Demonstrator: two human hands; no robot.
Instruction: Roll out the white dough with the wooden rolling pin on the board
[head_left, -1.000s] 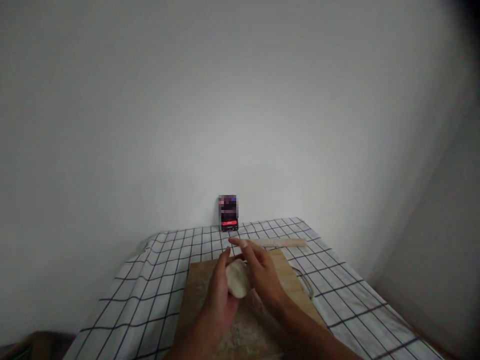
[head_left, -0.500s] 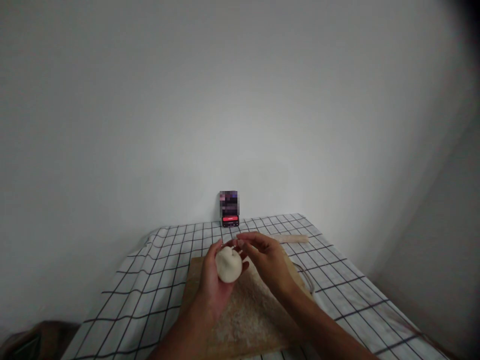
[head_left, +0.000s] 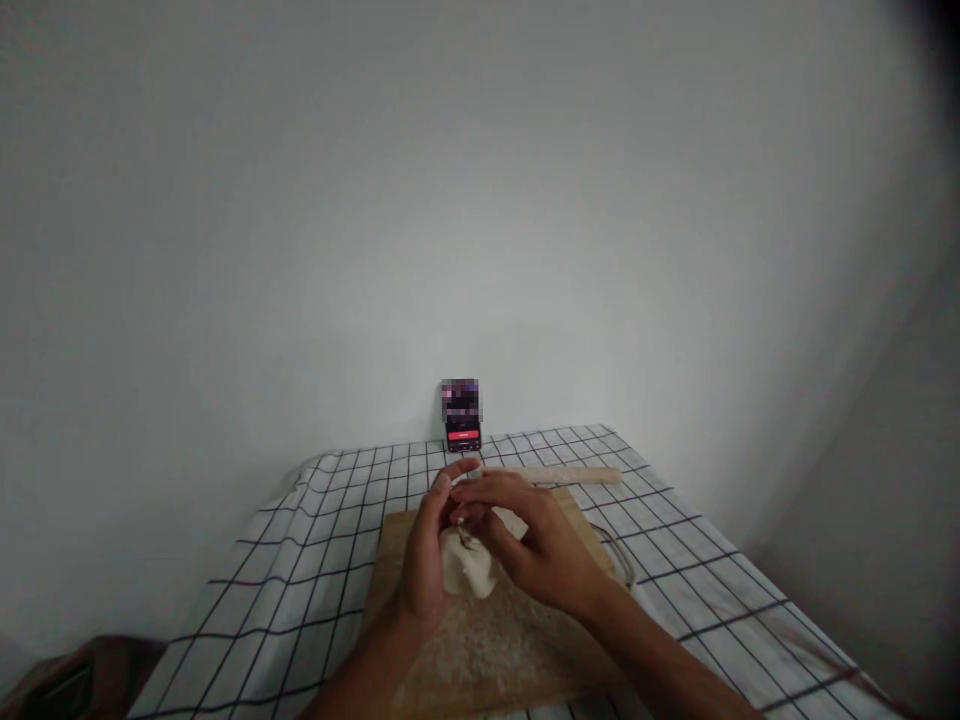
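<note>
A pale piece of dough [head_left: 472,570] is between my hands, above the floured wooden board [head_left: 495,655]. Its upper side is creased and uneven, with a small dark spot near the fingers. My left hand [head_left: 426,555] cups the dough from the left, thumb upward. From the right, my right hand [head_left: 536,545] curls over it, with thumb and fingers closed at its top edge. The fingertips overlap and hide the far part of the dough.
A flour-dusted rolling pin [head_left: 577,475] lies behind the board. A phone [head_left: 462,415] stands upright against the wall. At the board's right edge is a looped cord or handle [head_left: 622,560]. A checked cloth [head_left: 300,560] covers the table.
The smooth, round dough ball has become creased and misshapen, and sits slightly lower. My right hand has moved left and down onto it; my left hand has turned more upright.
</note>
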